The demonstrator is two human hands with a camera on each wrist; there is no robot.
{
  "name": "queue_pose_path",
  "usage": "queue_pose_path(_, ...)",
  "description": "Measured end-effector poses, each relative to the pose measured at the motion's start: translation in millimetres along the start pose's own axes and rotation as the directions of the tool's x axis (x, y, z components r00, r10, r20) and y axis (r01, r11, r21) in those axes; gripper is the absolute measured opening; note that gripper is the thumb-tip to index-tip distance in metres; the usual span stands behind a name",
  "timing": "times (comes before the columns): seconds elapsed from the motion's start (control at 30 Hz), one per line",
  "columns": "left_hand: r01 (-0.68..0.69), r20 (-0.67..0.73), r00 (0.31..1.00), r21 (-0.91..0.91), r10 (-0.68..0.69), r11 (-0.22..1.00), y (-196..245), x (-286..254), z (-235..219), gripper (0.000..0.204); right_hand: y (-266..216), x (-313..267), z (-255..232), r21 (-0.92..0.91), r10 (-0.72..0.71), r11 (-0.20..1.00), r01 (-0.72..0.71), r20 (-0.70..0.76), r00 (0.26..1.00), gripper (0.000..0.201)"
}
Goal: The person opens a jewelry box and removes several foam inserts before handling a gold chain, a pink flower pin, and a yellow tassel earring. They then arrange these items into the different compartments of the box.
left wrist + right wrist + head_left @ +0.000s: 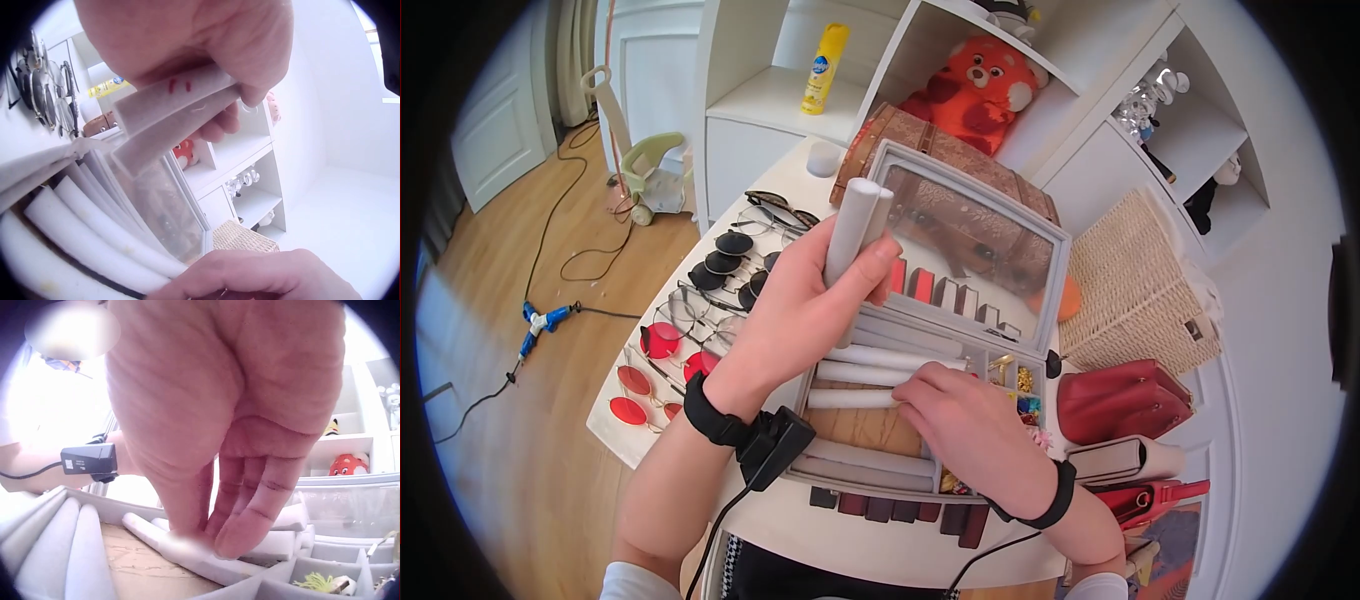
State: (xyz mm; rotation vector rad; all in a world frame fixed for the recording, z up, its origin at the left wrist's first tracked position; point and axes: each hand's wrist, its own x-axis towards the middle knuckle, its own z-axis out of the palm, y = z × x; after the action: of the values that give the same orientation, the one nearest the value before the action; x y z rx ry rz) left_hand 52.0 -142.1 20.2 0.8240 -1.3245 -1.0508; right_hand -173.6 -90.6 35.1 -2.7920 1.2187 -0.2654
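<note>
Two pale grey foam rolls (855,228) stand nearly upright in my left hand (800,315), which grips them between thumb and fingers above a jewelry box. Small red marks show on one of these rolls in the left wrist view. My right hand (972,425) reaches into the box and pinches the end of a white foam roll (850,398). Several similar rolls (880,357) lie behind it, and grey rolls (865,465) line the near side. Between them the brown bottom (865,428) of the box is exposed. The clear-windowed lid (1055,290) stands raised at the back.
Small compartments with jewelry (1025,380) fill the box's right side. Glasses (660,340) cover the table's left. Dark and red small boxes (880,508) line its front. Behind are a brown chest (900,135) and wicker basket (1135,285); red bags (1115,400) stand right.
</note>
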Motion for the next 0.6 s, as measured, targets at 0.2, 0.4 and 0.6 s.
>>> queue_pose_path(0.2,-0.01,0.006,1.0,-0.01,0.01,1.0,0.5,0.1,-0.7,0.033,-6.2,-3.5,7.8,-0.092,0.036,0.995,-0.027,0.099,0.994,0.019)
queue_pose_path(0.4,-0.011,0.013,1.0,-0.02,0.011,1.0,1.3,-0.9,-0.6,0.032,-0.6,-1.3,-6.3,-0.028,0.015,1.0,-0.012,0.104,0.994,0.021)
queue_pose_path(0.6,-0.007,0.013,1.0,-0.01,0.007,1.0,-0.2,-0.5,-2.3,0.033,-6.5,-6.1,5.3,-0.175,-0.021,0.984,0.042,0.119,0.993,0.022)
